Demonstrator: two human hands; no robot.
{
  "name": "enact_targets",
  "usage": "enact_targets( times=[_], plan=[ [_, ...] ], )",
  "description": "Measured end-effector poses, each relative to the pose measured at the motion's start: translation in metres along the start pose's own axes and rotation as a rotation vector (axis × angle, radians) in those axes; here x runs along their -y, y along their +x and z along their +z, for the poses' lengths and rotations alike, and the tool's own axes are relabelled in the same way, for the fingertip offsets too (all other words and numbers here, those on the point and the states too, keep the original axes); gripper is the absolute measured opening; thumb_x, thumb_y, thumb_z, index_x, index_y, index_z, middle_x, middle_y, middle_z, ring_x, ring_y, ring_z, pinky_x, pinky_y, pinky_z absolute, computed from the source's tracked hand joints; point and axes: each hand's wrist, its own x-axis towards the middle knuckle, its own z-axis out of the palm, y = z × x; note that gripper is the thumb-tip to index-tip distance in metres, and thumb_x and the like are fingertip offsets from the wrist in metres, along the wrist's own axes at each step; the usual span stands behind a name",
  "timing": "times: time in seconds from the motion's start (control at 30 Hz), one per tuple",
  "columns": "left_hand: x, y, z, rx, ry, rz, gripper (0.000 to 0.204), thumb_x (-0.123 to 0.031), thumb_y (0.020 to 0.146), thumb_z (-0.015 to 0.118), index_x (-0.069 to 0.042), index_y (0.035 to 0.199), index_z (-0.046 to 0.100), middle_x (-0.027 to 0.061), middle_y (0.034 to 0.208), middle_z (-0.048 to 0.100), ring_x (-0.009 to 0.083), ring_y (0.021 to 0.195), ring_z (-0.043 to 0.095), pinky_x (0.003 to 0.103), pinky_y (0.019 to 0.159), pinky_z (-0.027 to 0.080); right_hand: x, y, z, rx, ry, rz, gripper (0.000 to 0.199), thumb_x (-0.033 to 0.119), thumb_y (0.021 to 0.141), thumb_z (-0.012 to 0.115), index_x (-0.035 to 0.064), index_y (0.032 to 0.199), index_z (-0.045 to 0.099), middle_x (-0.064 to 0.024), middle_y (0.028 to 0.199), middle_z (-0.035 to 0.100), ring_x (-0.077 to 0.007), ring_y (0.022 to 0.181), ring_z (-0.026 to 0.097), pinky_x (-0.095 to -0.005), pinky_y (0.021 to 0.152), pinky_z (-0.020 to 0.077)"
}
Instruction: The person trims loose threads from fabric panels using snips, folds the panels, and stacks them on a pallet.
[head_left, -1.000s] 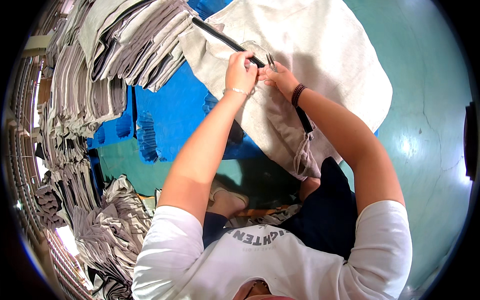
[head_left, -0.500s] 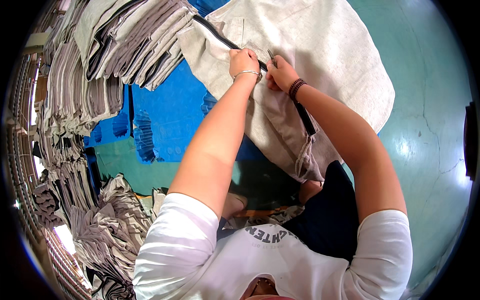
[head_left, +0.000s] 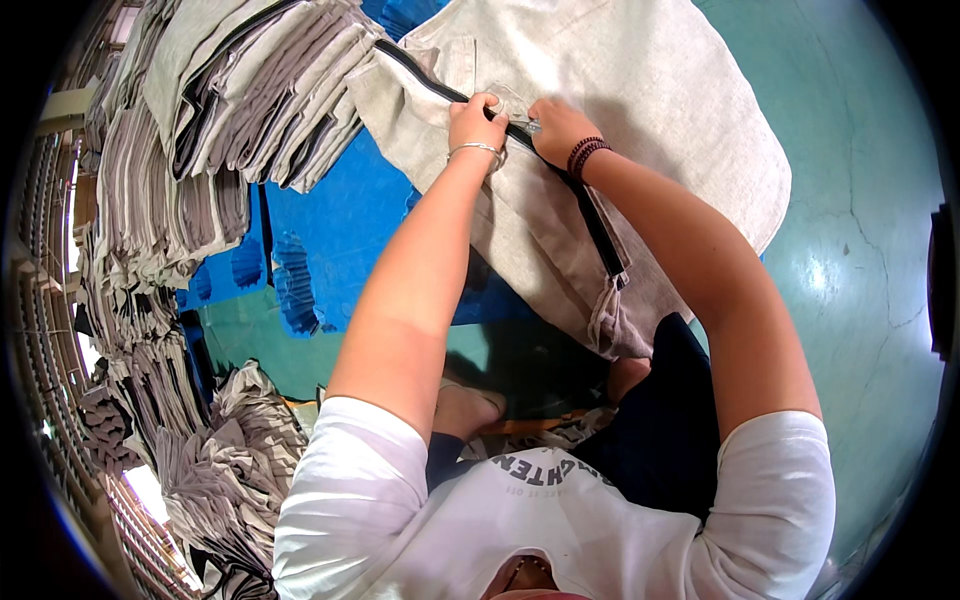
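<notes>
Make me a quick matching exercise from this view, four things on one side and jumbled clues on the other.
Things:
1. Strip
2. Beads
3. Shirt
4. Floor

Clues:
A. Green
B. Around the right wrist
C. White, with short sleeves
D. Black, running across the pale cloth

Pairs: 1-D, 2-B, 3-C, 4-A.

My right hand (head_left: pixel 563 133) has turned knuckles-up; the snips (head_left: pixel 534 127), which jutted past my fingers, now sit beside their tips, near the strip (head_left: pixel 598 230).
</notes>
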Motion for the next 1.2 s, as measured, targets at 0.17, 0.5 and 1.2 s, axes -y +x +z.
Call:
enact_targets(
  times=[0.17, 0.5, 1.2],
  plan=[
    [-0.036, -0.005, -0.015, 0.082, 0.169, -0.217, 0.022, -0.023, 0.067, 0.062, -0.013, 0.084, 0.053, 0.0104, 0.098, 0.043, 0.0257, 0.081, 0.053, 0.033, 0.074, 0.043, -0.004, -0.003, 0.003, -0.018, 0.014, 0.016, 0.029, 0.011, 0.076, 0.040, 0.0086, 0.104, 0.047, -0.0125, 0.109, 0.048, -0.0273, 0.100, 0.048, -0.0357, 0.083, 0.0400],
    [-0.009, 0.020, -0.005, 0.173, -0.490, -0.505, 0.003, -0.006, 0.069, 0.054, -0.004, 0.071, 0.054, 0.0056, 0.066, 0.051, 0.0168, 0.055, 0.052, 0.032, 0.050, 0.042, 0.008, -0.017, -0.002, -0.050, 0.070, -0.013, 0.030, 0.015, 0.074, 0.048, 0.0117, 0.104, 0.048, -0.0101, 0.106, 0.051, -0.0262, 0.096, 0.050, -0.0347, 0.082, 0.0406],
    [-0.014, 0.013, -0.021, 0.181, -0.669, -0.660, 0.003, -0.012, 0.077, 0.051, -0.014, 0.076, 0.049, 0.0007, 0.066, 0.050, 0.0121, 0.058, 0.047, 0.027, 0.049, 0.038, 0.026, 0.004, -0.002, -0.032, 0.036, 0.055, 0.031, 0.014, 0.073, 0.053, 0.0162, 0.103, 0.056, -0.0115, 0.095, 0.058, -0.0266, 0.089, 0.055, -0.0363, 0.077, 0.0438]
  ],
)
